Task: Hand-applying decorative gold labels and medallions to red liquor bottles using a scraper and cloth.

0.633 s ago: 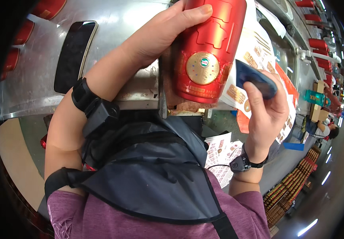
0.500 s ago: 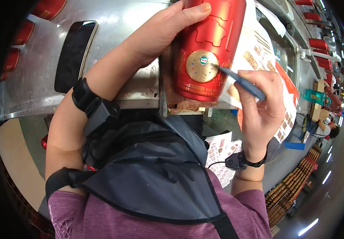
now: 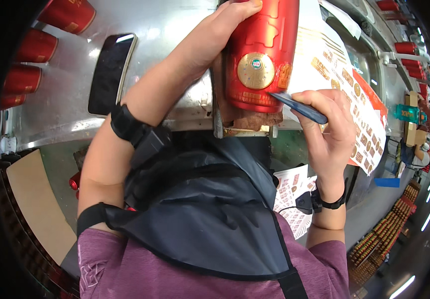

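A glossy red bottle (image 3: 262, 37) lies with its base toward me on a brown padded rest (image 3: 252, 121). My left hand (image 3: 222, 27) is closed round its far left side, thumb over the top; its other fingers are hidden behind the bottle. A round gold sticker (image 3: 256, 71) sits on the bottle, with small gold labels near the base. My right hand (image 3: 332, 119) pinches dark blue-grey tweezers (image 3: 305, 110). Their pointed tip is at the lower right of the bottle, beside the gold label strip; whether it touches cannot be made out.
A black phone (image 3: 110, 74) lies on the metal table (image 3: 70, 117) at left. Several red containers (image 3: 35, 46) stand at the far left. Sticker sheets (image 3: 369, 137) spread right of the bottle; more printed sheets (image 3: 292, 192) lie lower down. Stacked gold-and-red items (image 3: 384, 231) fill the right.
The tweezers' tip has moved from the round gold sticker down to the label strip near the bottle's base. The whole view has shifted slightly; my left hand keeps its hold.
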